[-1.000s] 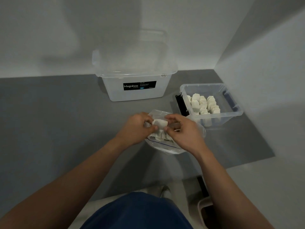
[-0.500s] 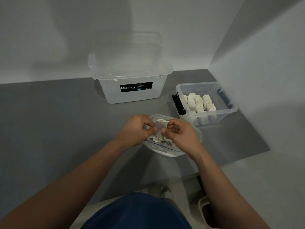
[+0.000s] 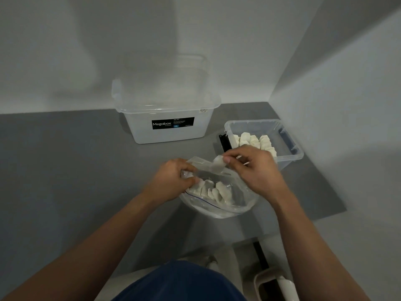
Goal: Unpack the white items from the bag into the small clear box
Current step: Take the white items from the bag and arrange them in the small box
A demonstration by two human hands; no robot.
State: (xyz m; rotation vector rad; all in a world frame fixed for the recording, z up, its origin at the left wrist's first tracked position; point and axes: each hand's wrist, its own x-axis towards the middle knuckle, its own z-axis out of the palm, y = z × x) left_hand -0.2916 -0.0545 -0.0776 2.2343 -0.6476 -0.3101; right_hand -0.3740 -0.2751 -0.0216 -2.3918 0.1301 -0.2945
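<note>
A clear zip bag with several white items inside lies on the grey table in front of me. My left hand grips the bag's left rim and holds it open. My right hand pinches one white item just above the bag's mouth. Behind my right hand stands the small clear box, which holds several white items in rows.
A large clear Megabox tub stands at the back against the wall. A wall closes the right side next to the small box. The grey table ends near my body; a beige bin sits on the floor.
My right hand has lifted a white item out of the bag and moved it up and right toward the small box. My left hand stays on the bag's rim.
</note>
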